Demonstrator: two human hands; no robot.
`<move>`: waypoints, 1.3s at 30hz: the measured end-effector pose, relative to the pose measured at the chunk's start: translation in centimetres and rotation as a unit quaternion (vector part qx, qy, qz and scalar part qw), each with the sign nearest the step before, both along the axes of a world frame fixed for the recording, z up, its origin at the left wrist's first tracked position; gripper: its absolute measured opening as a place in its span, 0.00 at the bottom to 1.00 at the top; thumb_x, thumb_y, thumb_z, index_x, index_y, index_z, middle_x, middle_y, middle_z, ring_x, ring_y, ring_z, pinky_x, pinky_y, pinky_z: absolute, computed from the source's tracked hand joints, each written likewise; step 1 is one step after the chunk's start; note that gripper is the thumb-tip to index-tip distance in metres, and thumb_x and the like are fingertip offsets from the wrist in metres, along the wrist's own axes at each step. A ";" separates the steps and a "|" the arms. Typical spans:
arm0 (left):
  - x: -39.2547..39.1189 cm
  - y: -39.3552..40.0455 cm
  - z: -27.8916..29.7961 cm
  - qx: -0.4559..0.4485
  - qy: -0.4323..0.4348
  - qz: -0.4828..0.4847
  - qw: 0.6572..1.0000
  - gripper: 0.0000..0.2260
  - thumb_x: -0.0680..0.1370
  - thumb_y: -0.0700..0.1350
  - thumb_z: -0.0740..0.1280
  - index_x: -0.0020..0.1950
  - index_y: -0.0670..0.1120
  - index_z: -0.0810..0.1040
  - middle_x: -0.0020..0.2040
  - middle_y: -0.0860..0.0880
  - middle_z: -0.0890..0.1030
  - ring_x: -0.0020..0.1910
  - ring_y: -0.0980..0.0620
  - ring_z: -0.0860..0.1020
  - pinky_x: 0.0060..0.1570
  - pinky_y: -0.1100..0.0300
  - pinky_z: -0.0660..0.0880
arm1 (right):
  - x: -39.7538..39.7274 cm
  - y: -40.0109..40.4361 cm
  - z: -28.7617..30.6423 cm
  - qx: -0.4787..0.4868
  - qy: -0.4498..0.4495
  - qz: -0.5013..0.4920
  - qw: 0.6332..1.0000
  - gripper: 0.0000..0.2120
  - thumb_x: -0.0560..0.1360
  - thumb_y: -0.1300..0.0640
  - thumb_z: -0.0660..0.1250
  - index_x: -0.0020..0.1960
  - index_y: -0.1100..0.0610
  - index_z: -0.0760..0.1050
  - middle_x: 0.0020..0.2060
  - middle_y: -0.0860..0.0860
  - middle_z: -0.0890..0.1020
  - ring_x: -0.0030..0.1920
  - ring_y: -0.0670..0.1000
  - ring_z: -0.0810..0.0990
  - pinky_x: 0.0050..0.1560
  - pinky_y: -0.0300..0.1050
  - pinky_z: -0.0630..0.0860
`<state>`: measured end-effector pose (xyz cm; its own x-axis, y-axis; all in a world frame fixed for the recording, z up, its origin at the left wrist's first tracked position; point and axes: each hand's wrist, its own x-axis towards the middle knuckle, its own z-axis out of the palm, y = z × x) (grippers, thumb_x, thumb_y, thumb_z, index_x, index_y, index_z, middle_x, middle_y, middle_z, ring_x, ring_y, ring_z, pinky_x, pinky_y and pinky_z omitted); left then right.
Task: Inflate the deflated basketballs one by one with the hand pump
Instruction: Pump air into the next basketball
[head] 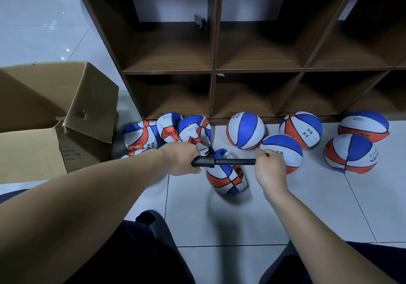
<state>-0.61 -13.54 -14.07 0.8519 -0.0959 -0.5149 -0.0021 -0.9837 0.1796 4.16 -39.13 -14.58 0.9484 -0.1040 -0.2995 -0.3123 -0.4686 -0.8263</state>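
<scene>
Left hand: fingers curled round the black barrel of the hand pump, holding it level above the floor.
Right hand: closed round the pump's handle end, rod drawn out between the two hands.
Pump hose: short black piece at the barrel's end, dropping toward the ball beneath; whether the needle sits in the valve cannot be told.
Ball in work: lies on the floor tiles directly under the pump, still creased and partly collapsed.
Flat balls: a heap to the left, against the foot of the shelf unit, crumpled.
Round balls: five to the right, firm-looking, near the shelf.
Cardboard box: open, far left, just beside the flat heap.
Step, judged: mid-stroke on the current ball; roughly half the batch looks done.
Next move, judged: push the handle in along the barrel's axis, keeping the barrel steady so the hose does not tug loose.
</scene>
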 end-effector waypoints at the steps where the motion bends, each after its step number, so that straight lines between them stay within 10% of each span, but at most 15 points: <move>1: -0.1 -0.1 0.0 0.004 -0.010 -0.005 1.000 0.11 0.83 0.58 0.69 0.48 0.52 0.79 0.40 0.53 0.79 0.40 0.50 0.78 0.37 0.56 0.71 | -0.4 0.3 0.0 -0.004 -0.004 -0.009 1.000 0.21 0.83 0.58 0.62 0.32 0.54 0.64 0.26 0.48 0.68 0.32 0.55 0.67 0.34 0.48 0.63; 29: -0.3 -3.3 0.0 -0.033 -0.066 -0.021 0.997 0.12 0.83 0.59 0.68 0.47 0.52 0.78 0.39 0.53 0.78 0.38 0.53 0.76 0.37 0.55 0.70 | -1.9 2.5 -0.9 0.023 0.015 0.071 0.997 0.14 0.83 0.54 0.63 0.43 0.60 0.78 0.32 0.53 0.77 0.34 0.54 0.73 0.37 0.48 0.70; 39: -0.1 -0.5 -0.5 -0.008 -0.016 0.007 1.000 0.11 0.83 0.59 0.69 0.49 0.53 0.79 0.41 0.51 0.81 0.41 0.50 0.80 0.38 0.55 0.72 | 1.1 -0.9 -1.0 0.027 -0.004 -0.034 0.999 0.20 0.83 0.56 0.65 0.33 0.55 0.66 0.29 0.49 0.68 0.36 0.55 0.67 0.39 0.51 0.66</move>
